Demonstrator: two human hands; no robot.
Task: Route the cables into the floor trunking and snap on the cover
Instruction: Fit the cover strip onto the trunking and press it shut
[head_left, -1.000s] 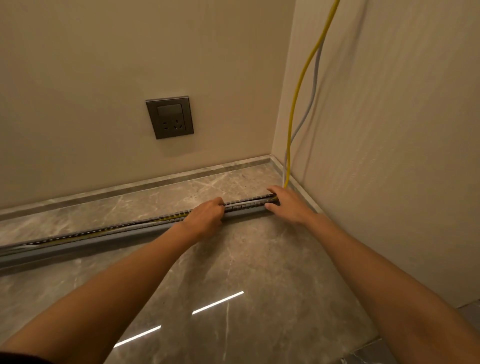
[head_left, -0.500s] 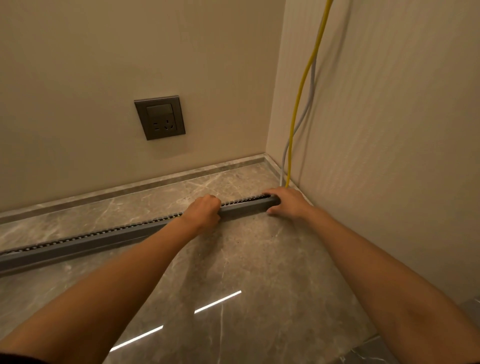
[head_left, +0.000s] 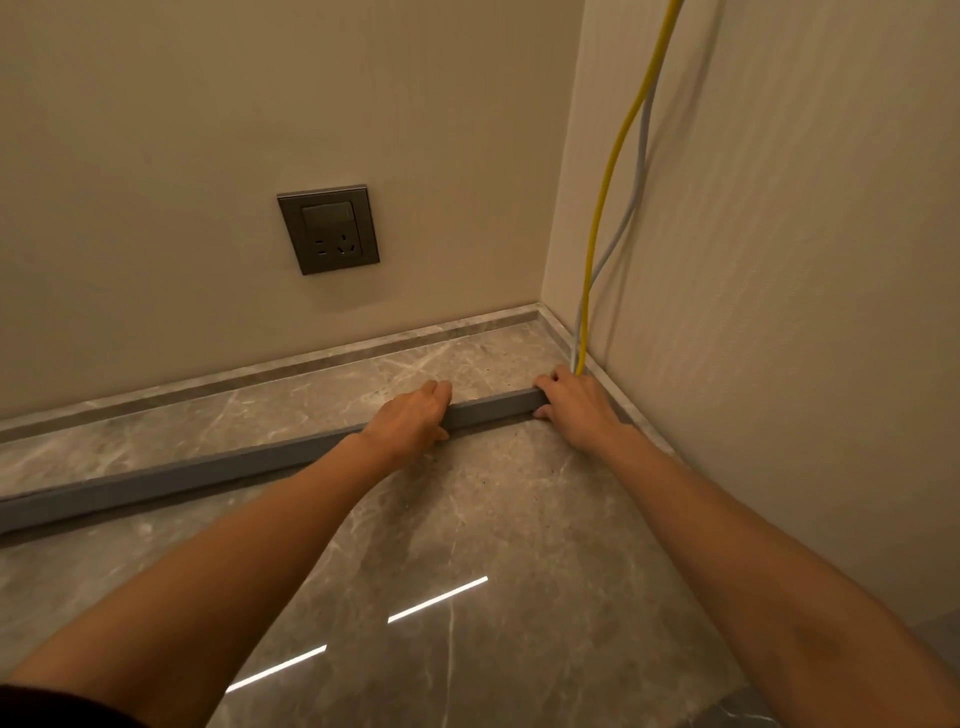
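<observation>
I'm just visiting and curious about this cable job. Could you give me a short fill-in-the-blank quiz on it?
1. The left hand and right hand both press on the grey ____.
2. The yellow cable runs down the wall beside a ____ cable.
3. The wall socket has nothing ____ into it.

Missing words: trunking; grey; plugged

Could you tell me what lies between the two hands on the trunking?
In the head view, only a short bare stretch of grey trunking lies between the left hand and the right hand; no cable shows there.
</observation>
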